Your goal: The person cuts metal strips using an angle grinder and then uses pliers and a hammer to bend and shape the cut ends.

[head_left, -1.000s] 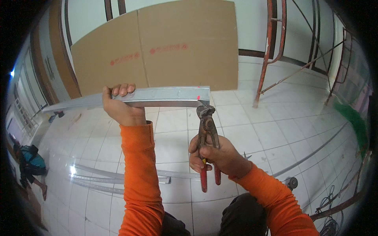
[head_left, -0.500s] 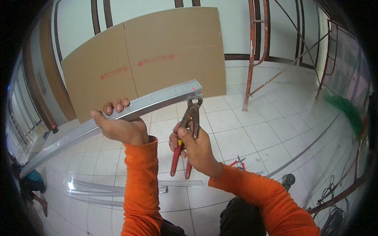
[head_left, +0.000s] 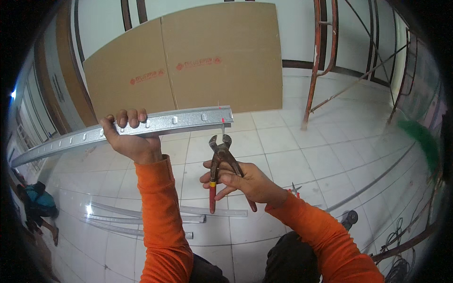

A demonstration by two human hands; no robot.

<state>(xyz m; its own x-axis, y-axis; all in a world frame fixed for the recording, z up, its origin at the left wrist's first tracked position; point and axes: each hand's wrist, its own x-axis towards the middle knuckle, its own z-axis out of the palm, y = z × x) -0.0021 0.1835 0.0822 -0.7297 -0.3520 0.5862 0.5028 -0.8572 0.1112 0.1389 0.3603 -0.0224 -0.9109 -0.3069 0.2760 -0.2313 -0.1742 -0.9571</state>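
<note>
Gripping channel (head_left: 188,119) in left hand (head_left: 134,144), with fingers over far edge and palm below; pincers (head_left: 222,155) held loosely in right hand (head_left: 250,183) by spread handles, jaws parted just under channel's right end. Can't tell whether touching there. Channel located above tiled floor (head_left: 283,146), running from far left to centre, with red mark (head_left: 223,120) close to right end.

Probably light for its length, being thin folded metal. Likely stiff lengthwise, but apt to sway or twist along the long left run. Likely slick on flats, maybe grippier at slots. Probably sharp at right rim: keep skin off. Best held around both edges, left of mark, close enough to steady the end. Would sit steadier with second support farther left.

Pincers: likely rigid, head-heavy; best taken low on handles. Strips (head_left: 217,212) lying near, left of centre.
</note>
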